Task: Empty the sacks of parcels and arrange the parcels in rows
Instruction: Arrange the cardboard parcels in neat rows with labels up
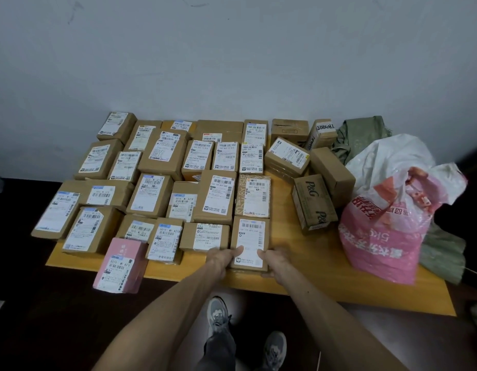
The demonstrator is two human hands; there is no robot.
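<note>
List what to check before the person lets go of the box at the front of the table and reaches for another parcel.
1. Grip: left hand and right hand hold the front box by its sides: ok.
2. Front box label faces up: ok.
3. Front box lines up with the patterned box behind it: ok.
4. Pink box fully on the table: not ok, it overhangs the front edge.
5. P&G box and its neighbours set in rows: not ok.
6. Pink sack emptied: cannot tell, contents hidden.
</note>
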